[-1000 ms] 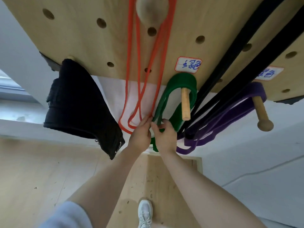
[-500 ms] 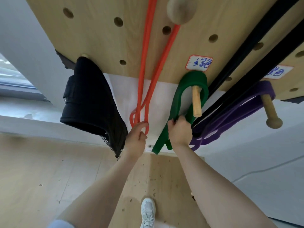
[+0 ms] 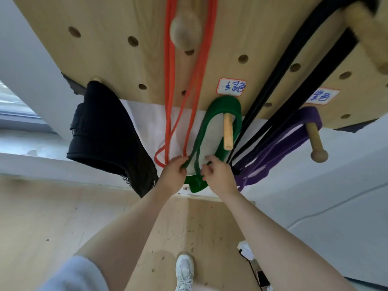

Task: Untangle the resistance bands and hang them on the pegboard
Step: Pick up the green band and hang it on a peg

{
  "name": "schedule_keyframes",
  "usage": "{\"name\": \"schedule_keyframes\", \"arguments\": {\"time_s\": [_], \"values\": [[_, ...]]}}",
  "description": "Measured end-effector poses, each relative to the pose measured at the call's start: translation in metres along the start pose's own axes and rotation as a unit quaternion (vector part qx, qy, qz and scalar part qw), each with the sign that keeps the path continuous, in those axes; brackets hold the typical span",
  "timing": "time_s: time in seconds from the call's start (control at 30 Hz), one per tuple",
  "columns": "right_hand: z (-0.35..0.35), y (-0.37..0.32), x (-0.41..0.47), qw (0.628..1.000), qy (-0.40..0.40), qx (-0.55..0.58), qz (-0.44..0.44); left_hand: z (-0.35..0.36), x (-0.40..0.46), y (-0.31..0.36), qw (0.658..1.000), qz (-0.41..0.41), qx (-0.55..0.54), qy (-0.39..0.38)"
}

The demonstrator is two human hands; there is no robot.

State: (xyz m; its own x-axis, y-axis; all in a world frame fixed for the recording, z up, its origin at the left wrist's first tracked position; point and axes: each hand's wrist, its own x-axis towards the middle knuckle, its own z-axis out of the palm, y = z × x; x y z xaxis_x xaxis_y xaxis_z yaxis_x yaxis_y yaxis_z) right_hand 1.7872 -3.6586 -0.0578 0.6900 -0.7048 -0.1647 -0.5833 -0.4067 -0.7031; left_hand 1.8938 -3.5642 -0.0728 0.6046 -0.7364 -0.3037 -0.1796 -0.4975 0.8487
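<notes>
Left grip (image 3: 175, 172) pinches one strand of the green band (image 3: 218, 108); right grip (image 3: 218, 175) pinches its lower loop. Head view, the only one: green band already hangs on its wooden peg (image 3: 227, 131) on the pegboard (image 3: 105, 49). Orange band (image 3: 170, 80), black bands (image 3: 294, 66) and purple band (image 3: 294, 127) are on pegs too. Looks nearly done; what's left seems to be straightening the green loop, which still looks twisted at the bottom.

Probably a home gym: wooden pegboard (image 3: 117, 57) hung with resistance bands (image 3: 171, 85).
</notes>
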Motion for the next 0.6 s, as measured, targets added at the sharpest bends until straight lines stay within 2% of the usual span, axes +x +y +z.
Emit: {"name": "schedule_keyframes", "arguments": {"time_s": [0.07,0.13,0.2,0.3,0.43,0.6], "values": [[-0.016,0.009,-0.013,0.998,0.031,-0.046,-0.001,-0.006,-0.016,0.009,0.999,-0.027,0.038,0.005],[-0.034,0.020,-0.020,0.992,0.099,-0.051,0.063,-0.010,-0.023,0.017,0.991,-0.065,0.113,0.014],[-0.047,0.028,-0.022,0.979,0.157,-0.001,0.128,-0.008,-0.030,0.029,0.983,-0.081,0.161,-0.018],[-0.054,0.032,-0.022,0.974,0.186,0.061,0.119,0.014,-0.036,0.049,0.987,0.013,0.138,-0.080],[-0.046,0.029,-0.031,0.960,0.205,0.153,0.114,0.047,-0.040,0.069,0.971,0.173,0.127,-0.106],[-0.044,0.045,-0.031,0.931,0.263,0.205,0.146,0.073,-0.022,0.084,0.948,0.243,0.180,-0.103]]}}
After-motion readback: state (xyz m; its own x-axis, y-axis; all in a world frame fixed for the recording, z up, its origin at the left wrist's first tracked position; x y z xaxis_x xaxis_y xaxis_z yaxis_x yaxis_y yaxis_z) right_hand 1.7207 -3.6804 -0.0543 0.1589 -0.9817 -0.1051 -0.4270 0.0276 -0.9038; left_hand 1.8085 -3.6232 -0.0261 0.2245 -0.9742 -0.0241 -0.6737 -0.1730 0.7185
